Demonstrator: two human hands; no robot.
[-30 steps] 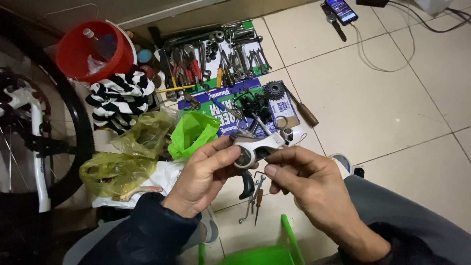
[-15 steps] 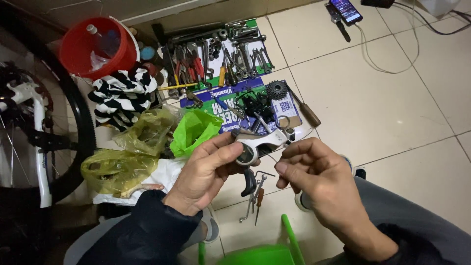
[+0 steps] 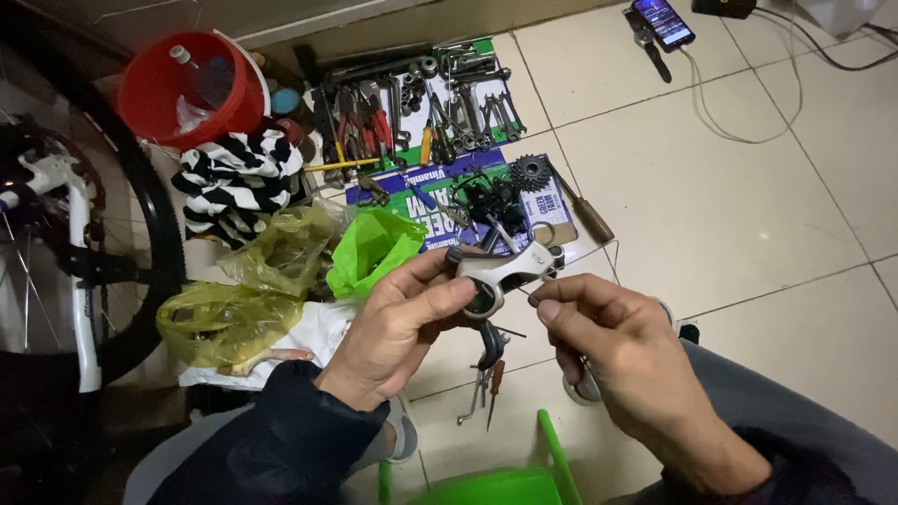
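Observation:
My left hand (image 3: pixel 398 323) grips a silver and black bicycle brake lever (image 3: pixel 500 271) by its clamp end, holding it level above the tiled floor. My right hand (image 3: pixel 613 341) sits just right of the lever with thumb and forefinger pinched on a thin wire-like cable (image 3: pixel 526 291) at the lever's underside. The cable end is too small to make out clearly. A second dark lever piece (image 3: pixel 488 344) lies on the floor under my hands, next to a small screwdriver (image 3: pixel 493 388).
A spread of wrenches and pliers (image 3: pixel 421 103) lies on cardboard ahead, with a cog set (image 3: pixel 529 172) beside it. A red bucket (image 3: pixel 182 89), striped cloth (image 3: pixel 234 178), plastic bags (image 3: pixel 281 271), a bicycle wheel (image 3: pixel 84 234) at left, a phone (image 3: pixel 662 21) far right, a green stool (image 3: pixel 505 482) below.
Both hands rose slightly and the lever turned more level. My right hand shifted from under the lever to its right side, fingers staying pinched.

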